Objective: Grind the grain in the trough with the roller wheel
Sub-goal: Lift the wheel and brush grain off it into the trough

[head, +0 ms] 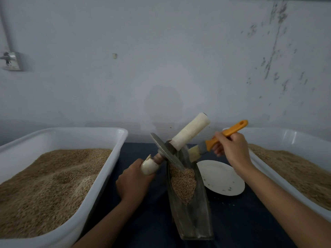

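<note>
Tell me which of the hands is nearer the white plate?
Right. The right hand holds the orange brush just above the white plate's far edge; the left hand grips the roller wheel's handle across the trough.

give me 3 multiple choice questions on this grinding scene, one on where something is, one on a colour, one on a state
1. Where is the white plate?
A. right of the trough
B. inside the left tub
C. on top of the roller wheel

2. What colour is the brush handle?
A. green
B. orange
C. black

3. How is the roller wheel placed?
A. lying flat on the table
B. tilted, its disc edge down in the trough
C. standing in the right tub

Answers:
1 A: the plate lies on the dark table beside the trough, on its right.
2 B: the brush in the right hand has an orange handle.
3 B: the left hand grips one handle and the roller wheel slants, disc meeting the grain.
</note>
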The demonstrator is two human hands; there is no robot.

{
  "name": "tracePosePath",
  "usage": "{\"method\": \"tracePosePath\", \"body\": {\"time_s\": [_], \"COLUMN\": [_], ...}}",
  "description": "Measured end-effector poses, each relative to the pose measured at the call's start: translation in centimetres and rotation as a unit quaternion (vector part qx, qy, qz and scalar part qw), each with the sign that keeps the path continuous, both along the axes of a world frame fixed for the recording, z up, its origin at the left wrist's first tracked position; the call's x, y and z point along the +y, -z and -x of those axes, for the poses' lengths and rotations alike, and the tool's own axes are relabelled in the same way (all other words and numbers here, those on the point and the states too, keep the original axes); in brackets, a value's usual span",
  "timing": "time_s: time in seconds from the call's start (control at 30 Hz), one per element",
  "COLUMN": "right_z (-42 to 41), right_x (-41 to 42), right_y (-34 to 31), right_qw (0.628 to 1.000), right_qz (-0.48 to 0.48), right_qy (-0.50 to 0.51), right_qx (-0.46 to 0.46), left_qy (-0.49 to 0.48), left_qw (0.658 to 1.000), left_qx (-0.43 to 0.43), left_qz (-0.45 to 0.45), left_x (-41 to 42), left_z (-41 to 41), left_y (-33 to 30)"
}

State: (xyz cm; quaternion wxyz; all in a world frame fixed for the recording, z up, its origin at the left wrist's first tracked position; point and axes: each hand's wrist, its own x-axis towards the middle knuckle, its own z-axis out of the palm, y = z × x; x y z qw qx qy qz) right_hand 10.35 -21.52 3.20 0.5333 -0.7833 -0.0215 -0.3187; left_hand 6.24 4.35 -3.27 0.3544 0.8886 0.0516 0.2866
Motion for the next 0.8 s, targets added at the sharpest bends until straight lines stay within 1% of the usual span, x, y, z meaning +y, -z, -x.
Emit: {"method": "tracePosePath", "body": {"time_s": [0.07, 0.13, 0.2, 0.27, 0.33, 0.4, 0.47, 0.5, 0.57, 0.6, 0.63, 0.67, 0.7, 0.73, 0.8], "right_z": [0.2, 0.5, 1.3, 2.6, 3.8, 4.8, 5.5, 5.8, 6.1, 6.2, 6.2, 6.3, 6.5, 6.6, 7.1], "right_x": [0.3, 0.3, 0.2, 0.1, -0.2, -0.8, -1.7, -2.1, -2.9, -3.4, -3.7, -3.8, -3.9, -4.0, -3.9], "right_y": [0.1, 0.3, 0.4, 0.6, 1.2, 2.1, 3.0, 3.4, 4.2, 4.7, 5.1, 5.4, 5.6, 5.8, 6.0], "right_qw": [0.999, 0.999, 0.999, 0.993, 0.983, 0.964, 0.928, 0.902, 0.835, 0.794, 0.753, 0.721, 0.701, 0.692, 0.688], "right_qz": [0.021, 0.027, 0.007, 0.023, 0.111, 0.231, 0.357, 0.418, 0.530, 0.587, 0.637, 0.672, 0.695, 0.706, 0.715], "right_qy": [-0.012, 0.019, 0.020, 0.003, -0.003, -0.025, -0.028, -0.016, 0.001, 0.003, 0.007, 0.006, 0.002, -0.005, -0.015], "right_qx": [0.023, 0.013, -0.046, -0.113, -0.146, -0.128, -0.105, -0.110, -0.146, -0.160, -0.166, -0.166, -0.162, -0.151, -0.123], "left_qy": [-0.001, -0.006, -0.006, 0.000, 0.003, 0.007, 0.008, 0.007, 0.009, 0.011, 0.013, 0.015, 0.016, 0.019, 0.026], "left_qw": [1.000, 1.000, 1.000, 1.000, 1.000, 1.000, 1.000, 1.000, 1.000, 1.000, 1.000, 1.000, 1.000, 1.000, 1.000], "left_qx": [0.001, 0.006, 0.007, 0.003, 0.001, -0.004, -0.005, -0.004, -0.001, 0.001, 0.002, 0.003, 0.003, 0.000, -0.011], "left_qz": [0.002, -0.006, -0.006, 0.000, 0.001, 0.004, 0.000, -0.004, -0.010, -0.011, -0.010, -0.009, -0.008, -0.008, -0.011], "left_x": [0.0, 0.0, 0.0, 0.1, 0.2, 0.1, -0.1, -0.2, -0.2, -0.3, -0.3, -0.3, -0.3, -0.3, -0.3], "left_z": [0.0, 0.1, 0.1, 0.1, 0.1, 0.2, 0.4, 0.5, 0.6, 0.6, 0.7, 0.7, 0.7, 0.8, 0.8], "left_y": [0.0, 0.0, 0.0, 0.1, 0.1, 0.2, 0.1, 0.0, 0.0, 0.0, 0.0, 0.0, -0.1, -0.1, -0.2]}}
